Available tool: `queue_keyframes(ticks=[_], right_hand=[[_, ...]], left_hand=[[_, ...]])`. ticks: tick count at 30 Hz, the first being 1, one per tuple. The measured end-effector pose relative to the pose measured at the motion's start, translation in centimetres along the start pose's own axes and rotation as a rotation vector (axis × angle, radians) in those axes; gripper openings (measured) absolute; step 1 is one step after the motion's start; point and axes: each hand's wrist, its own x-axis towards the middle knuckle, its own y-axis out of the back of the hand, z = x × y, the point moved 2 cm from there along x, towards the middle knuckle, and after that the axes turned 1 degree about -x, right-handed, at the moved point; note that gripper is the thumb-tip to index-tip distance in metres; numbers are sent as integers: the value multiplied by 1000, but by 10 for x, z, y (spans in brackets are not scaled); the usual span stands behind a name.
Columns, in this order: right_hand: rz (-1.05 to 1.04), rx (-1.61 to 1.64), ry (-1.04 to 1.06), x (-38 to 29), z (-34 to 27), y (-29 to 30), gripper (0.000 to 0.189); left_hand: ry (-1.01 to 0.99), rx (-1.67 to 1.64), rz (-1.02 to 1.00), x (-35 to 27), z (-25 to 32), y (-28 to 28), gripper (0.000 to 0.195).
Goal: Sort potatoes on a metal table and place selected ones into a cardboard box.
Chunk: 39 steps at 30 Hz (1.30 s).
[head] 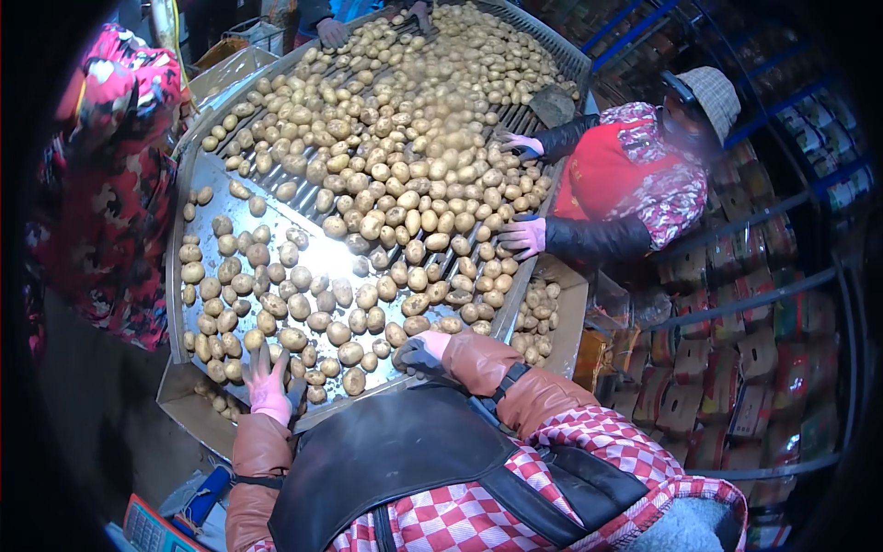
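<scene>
Many loose potatoes (293, 339) lie on the metal sheet (207, 172) of a sorting table before me. My left hand (268, 390), in a pink glove with dark fingers, is at the table's near left edge. Its fingers are spread against the nearest potatoes, closed on none. At the near edge, further right, my right hand (423, 353) is curled with its dark-gloved fingers bent inward beside potatoes. Whether it holds one is hidden by the glove. Beyond the sheet, a heap of potatoes (400, 165) covers a slatted metal grate (303, 200).
A co-worker (621, 165) in a red apron has both gloved hands at the table's right side. Another person's gloved hands (332, 32) reach in at the far end. Someone in patterned clothing (110, 186) stands left. Cardboard boxes of potatoes (562, 331) adjoin the table; stacked cartons (697, 359) lie beyond rails.
</scene>
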Motion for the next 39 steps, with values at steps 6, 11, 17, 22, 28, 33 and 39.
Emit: queue_keyframes(ticks=[6, 11, 17, 22, 28, 33, 39], right_hand=[[-46, -858, 724, 22, -22, 3, 4], [-84, -726, 600, 25, -31, 7, 13], [102, -84, -3, 6, -31, 24, 28], [314, 118, 141, -2, -45, 45, 31], [668, -137, 16, 30, -77, 75, 33], [642, -470, -21, 48, -93, 26, 49], [82, -176, 175, 55, -96, -4, 42]], left_hand=[[109, -117, -100, 2, 5, 2, 56], [-157, -81, -141, 4, 30, 8, 60], [-15, -19, -166, -18, 0, 16, 62], [188, -247, -106, -47, -21, 21, 56], [546, -93, 325, 13, -70, 40, 72], [764, -313, 209, 27, -45, 0, 68], [296, 84, 211, 35, -5, 38, 52]])
